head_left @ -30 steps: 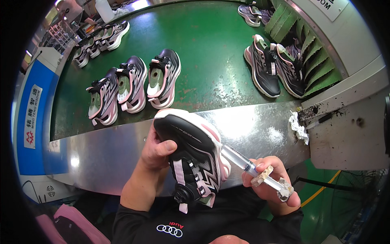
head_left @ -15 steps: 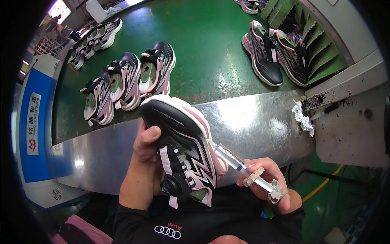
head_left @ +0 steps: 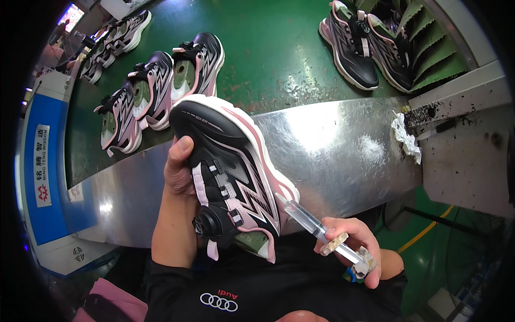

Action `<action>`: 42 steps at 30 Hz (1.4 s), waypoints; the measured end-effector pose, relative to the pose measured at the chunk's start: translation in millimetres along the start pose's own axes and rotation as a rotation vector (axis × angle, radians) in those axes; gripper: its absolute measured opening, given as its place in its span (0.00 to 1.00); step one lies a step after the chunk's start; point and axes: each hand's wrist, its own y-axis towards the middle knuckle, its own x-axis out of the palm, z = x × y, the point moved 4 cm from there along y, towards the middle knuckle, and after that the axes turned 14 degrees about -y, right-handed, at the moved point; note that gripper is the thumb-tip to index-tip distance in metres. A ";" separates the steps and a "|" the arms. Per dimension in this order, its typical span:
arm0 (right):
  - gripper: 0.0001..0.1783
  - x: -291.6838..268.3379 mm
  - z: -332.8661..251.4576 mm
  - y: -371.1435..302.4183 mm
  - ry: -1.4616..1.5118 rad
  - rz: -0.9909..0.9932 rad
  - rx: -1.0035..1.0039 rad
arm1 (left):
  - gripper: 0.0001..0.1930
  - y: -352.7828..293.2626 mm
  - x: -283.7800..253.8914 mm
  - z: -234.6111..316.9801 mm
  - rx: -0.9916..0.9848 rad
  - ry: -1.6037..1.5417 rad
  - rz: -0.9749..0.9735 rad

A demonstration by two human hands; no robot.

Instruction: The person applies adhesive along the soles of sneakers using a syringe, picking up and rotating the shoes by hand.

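Observation:
A black and pink sneaker (head_left: 230,166) with a white sole edge is held up by my left hand (head_left: 179,163), its toe pointing away and its side turned up. My left thumb presses near the toe; the other fingers are hidden behind the shoe. My right hand (head_left: 354,244) grips a clear syringe (head_left: 308,217) by its taped flange and plunger end. The syringe tip lies at the seam between the upper and the pink-white sole, toward the heel. Whether it touches I cannot tell. A round black dial sits on the sneaker's tongue.
Several matching sneakers (head_left: 196,67) stand at the left on the green belt (head_left: 257,53). Another pair (head_left: 348,53) is at the far right, near green strip curtains (head_left: 437,48). A metal ledge (head_left: 338,139) crosses in front, with crumpled white paper (head_left: 405,138) at its right end. A blue-white machine panel (head_left: 45,177) borders the left.
The syringe tip has shifted along the sole seam toward the heel. The sneaker in my left hand has moved slightly left. The whole view has shifted a little.

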 end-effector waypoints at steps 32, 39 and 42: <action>0.55 -17.9 37.2 -37.0 0.159 -0.002 -0.105 | 0.26 -21.2 -31.0 31.3 0.023 0.182 0.212; 0.54 -16.0 41.0 -30.4 0.156 -0.044 -0.074 | 0.21 -63.1 -70.5 83.1 0.082 0.542 0.366; 0.53 -15.1 38.7 -24.6 0.135 -0.050 -0.073 | 0.24 -81.7 -75.6 88.4 0.083 0.531 0.405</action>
